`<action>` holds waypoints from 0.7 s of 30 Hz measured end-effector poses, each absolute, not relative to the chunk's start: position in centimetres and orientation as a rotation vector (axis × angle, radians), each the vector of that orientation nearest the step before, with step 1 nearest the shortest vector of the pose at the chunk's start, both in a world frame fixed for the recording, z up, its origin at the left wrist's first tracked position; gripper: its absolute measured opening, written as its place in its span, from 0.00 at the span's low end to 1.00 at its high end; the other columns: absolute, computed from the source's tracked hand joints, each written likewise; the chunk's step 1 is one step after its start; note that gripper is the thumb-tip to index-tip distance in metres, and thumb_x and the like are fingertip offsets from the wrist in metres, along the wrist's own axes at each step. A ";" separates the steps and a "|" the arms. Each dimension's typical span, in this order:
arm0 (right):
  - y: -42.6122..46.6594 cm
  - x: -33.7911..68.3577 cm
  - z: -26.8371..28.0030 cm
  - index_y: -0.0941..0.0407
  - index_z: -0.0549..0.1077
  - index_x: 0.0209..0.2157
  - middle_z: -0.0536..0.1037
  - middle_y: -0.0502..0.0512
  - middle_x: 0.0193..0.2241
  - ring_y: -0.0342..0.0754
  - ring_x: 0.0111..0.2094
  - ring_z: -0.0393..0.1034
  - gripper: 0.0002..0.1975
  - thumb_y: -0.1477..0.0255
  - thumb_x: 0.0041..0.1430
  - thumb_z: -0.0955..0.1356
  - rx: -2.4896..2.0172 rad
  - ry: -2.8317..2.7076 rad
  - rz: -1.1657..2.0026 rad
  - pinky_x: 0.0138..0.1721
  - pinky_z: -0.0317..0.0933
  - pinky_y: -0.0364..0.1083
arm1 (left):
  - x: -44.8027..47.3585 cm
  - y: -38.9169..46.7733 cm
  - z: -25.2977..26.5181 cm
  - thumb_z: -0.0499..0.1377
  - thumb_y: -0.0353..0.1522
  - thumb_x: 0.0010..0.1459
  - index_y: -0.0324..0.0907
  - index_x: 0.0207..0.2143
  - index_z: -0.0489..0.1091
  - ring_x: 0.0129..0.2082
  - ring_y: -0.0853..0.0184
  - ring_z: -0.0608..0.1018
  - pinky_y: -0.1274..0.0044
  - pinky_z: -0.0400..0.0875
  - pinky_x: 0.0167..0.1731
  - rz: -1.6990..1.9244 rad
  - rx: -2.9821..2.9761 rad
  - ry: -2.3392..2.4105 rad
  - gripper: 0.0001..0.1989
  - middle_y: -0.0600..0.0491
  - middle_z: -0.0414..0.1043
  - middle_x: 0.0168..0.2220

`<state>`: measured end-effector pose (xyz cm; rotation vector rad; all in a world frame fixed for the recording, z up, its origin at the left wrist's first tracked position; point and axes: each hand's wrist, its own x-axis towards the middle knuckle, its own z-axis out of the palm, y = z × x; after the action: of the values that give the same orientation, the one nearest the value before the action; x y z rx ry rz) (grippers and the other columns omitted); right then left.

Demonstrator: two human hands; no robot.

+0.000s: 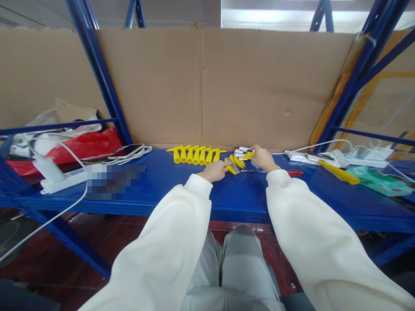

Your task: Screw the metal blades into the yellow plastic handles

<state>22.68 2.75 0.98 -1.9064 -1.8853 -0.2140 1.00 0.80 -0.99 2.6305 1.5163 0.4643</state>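
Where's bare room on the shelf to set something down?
Blue shelf is bare in front of the row of yellow plastic pieces, left of the left hand, and between the white sleeves. Crowded: around the right hand, power strip and green packet.

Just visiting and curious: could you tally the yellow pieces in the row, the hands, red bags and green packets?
Yellow pieces in the row: 7
Left hand and right hand: 2
Red bag: 1
Green packet: 1
Total: 11
Left out: loose yellow pieces between the hands, too overlapped to count.

Arms extended forward, left hand nearer, right hand farther
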 end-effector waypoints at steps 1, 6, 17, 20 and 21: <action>3.0 22.9 0.9 0.59 0.69 0.55 0.80 0.65 0.48 0.55 0.49 0.74 0.23 0.76 0.57 0.64 -1.851 -1.836 -0.185 0.49 0.64 0.48 | 1.0 0.8 -1.0 0.54 0.31 0.66 0.48 0.63 0.66 0.60 0.59 0.73 0.71 0.66 0.58 0.467 2.627 1.518 0.24 0.47 0.70 0.61; 4.0 23.5 0.4 0.61 0.73 0.49 0.81 0.62 0.43 0.52 0.44 0.75 0.20 0.76 0.52 0.66 -1.576 -1.643 0.038 0.48 0.66 0.48 | 1.0 0.6 -0.8 0.54 0.30 0.65 0.49 0.64 0.65 0.60 0.60 0.72 0.72 0.65 0.58 0.439 2.624 1.530 0.24 0.48 0.71 0.60; 4.4 22.2 0.2 0.60 0.71 0.44 0.81 0.57 0.34 0.47 0.33 0.77 0.18 0.77 0.49 0.72 -1.285 -1.344 0.601 0.34 0.72 0.45 | 1.1 0.8 -1.0 0.54 0.30 0.65 0.46 0.65 0.61 0.61 0.61 0.71 0.72 0.65 0.59 0.438 2.626 1.533 0.26 0.46 0.70 0.61; 4.0 21.9 0.3 0.59 0.70 0.43 0.81 0.55 0.33 0.45 0.30 0.76 0.17 0.77 0.50 0.73 -1.226 -1.267 0.737 0.31 0.71 0.42 | 1.1 0.8 -1.0 0.54 0.30 0.65 0.45 0.66 0.60 0.62 0.61 0.71 0.72 0.64 0.59 0.446 2.612 1.535 0.27 0.45 0.70 0.61; 3.8 21.8 0.4 0.58 0.70 0.43 0.81 0.54 0.32 0.44 0.29 0.76 0.17 0.77 0.51 0.73 -1.203 -1.234 0.796 0.30 0.70 0.42 | 1.1 0.7 -0.9 0.54 0.30 0.65 0.44 0.66 0.59 0.62 0.60 0.71 0.72 0.64 0.59 0.452 2.608 1.535 0.27 0.45 0.70 0.61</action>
<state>21.79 3.82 0.39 -1.2029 -1.2343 0.7960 1.09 0.71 -0.94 2.6075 1.5350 0.4516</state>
